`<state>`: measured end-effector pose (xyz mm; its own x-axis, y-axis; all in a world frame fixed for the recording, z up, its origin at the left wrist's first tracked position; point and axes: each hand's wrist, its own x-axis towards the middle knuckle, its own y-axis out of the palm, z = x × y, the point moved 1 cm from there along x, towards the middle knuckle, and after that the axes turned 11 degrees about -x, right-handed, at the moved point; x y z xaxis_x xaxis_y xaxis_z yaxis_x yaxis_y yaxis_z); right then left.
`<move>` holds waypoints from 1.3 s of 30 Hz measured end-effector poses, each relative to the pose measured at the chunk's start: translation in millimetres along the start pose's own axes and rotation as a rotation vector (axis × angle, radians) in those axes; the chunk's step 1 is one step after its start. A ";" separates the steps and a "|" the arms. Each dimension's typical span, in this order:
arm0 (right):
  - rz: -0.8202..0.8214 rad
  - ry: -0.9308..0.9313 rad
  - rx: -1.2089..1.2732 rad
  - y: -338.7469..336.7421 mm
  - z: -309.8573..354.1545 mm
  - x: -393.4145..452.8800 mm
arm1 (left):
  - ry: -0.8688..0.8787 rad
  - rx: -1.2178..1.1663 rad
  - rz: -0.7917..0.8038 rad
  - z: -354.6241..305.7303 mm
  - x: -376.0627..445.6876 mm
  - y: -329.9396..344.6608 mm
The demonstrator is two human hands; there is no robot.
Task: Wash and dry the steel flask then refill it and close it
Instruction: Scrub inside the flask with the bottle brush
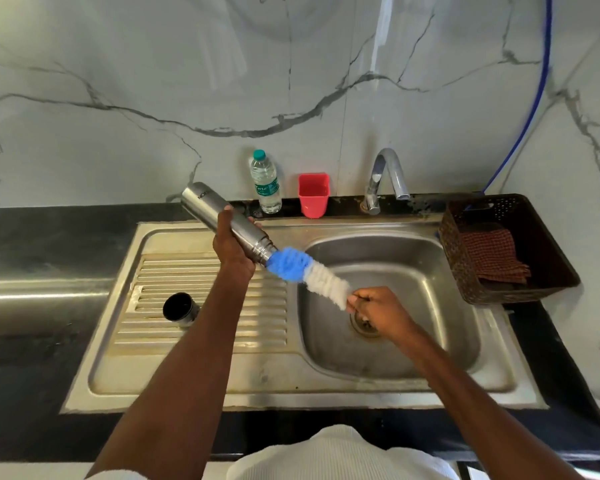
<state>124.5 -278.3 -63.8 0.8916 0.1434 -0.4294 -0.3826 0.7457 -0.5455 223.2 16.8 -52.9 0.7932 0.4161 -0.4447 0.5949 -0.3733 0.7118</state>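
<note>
My left hand (233,244) grips the steel flask (205,206) around its middle, tilted with the open mouth pointing down and right over the sink. A bottle brush (307,273) with blue and white bristles has its blue tip at the flask's mouth. My right hand (378,308) pinches the brush's handle just below the white bristles, above the basin drain. The flask's dark cap (180,309) stands on the ribbed drainboard, apart from both hands.
The steel sink (465,344) has a tap (385,178) behind the basin. A plastic water bottle (265,181) and a red cup (313,195) stand by the wall. A dark basket (534,271) holding a checked cloth (492,254) sits at the right.
</note>
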 end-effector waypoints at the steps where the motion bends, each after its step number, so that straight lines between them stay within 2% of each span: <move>1: 0.174 0.123 0.173 -3.8 -4.8 -2.2 | 0.009 -0.033 0.027 -7.3 2.7 0.1; 2: 0.319 0.242 0.299 -9.3 -11.5 -8.0 | 0.039 -0.074 0.019 -16.3 7.4 0.0; 4: 0.417 0.376 0.320 -21.3 -34.0 -19.2 | 0.103 -0.168 -0.055 -39.2 18.0 2.1; 6: 0.331 0.428 0.248 -28.4 -53.8 -27.7 | 0.133 -0.185 -0.113 -56.4 25.3 -1.8; 8: 0.158 0.424 0.218 -23.8 -56.2 -31.8 | 0.109 -0.061 -0.106 -59.3 21.5 -9.3; 11: -0.139 0.299 0.185 -11.1 -35.9 -34.3 | 0.008 0.181 -0.017 -39.5 -0.4 -22.5; 14: -0.298 0.017 0.002 -1.4 -7.2 -42.0 | -0.183 0.222 0.097 -14.4 -32.7 -29.0; 18: -0.280 -0.188 -0.157 8.4 8.9 -50.7 | -0.401 0.242 0.129 8.3 -67.6 -33.3; 24: -0.229 -0.464 -0.564 14.7 32.7 -59.7 | -0.438 0.368 0.207 7.8 -78.4 -42.2; 26: -0.224 -0.459 -0.654 8.4 42.8 -45.7 | -0.521 0.392 0.267 4.5 -79.7 -45.2; 29: -0.271 -0.346 -0.568 -7.7 48.9 -20.4 | -0.616 0.313 0.331 0.7 -78.7 -47.8; 30: -0.287 -0.361 -0.558 -11.5 47.9 -18.0 | -0.624 0.294 0.336 -1.1 -78.2 -48.0; 31: -0.286 -0.407 -0.569 -12.6 47.5 -20.5 | -0.616 0.282 0.335 -3.2 -78.5 -47.2; 34: -0.252 -0.700 -0.654 -0.9 41.2 -41.7 | -0.508 0.254 0.290 -10.0 -79.8 -49.9; 35: -0.250 -0.722 -0.676 2.3 36.5 -44.6 | -0.483 0.245 0.282 -12.0 -79.9 -50.9; 36: -0.269 -0.687 -0.693 2.6 32.7 -41.1 | -0.502 0.243 0.302 -13.0 -80.2 -50.8; 39: -0.308 -0.400 -0.667 -7.4 37.8 -19.4 | -0.618 0.293 0.368 -12.6 -79.6 -51.4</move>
<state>119.2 -262.1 -24.2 0.9504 0.3097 0.0279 -0.0582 0.2654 -0.9624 127.9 13.3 -47.2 0.8236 -0.2834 -0.4914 0.2209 -0.6376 0.7380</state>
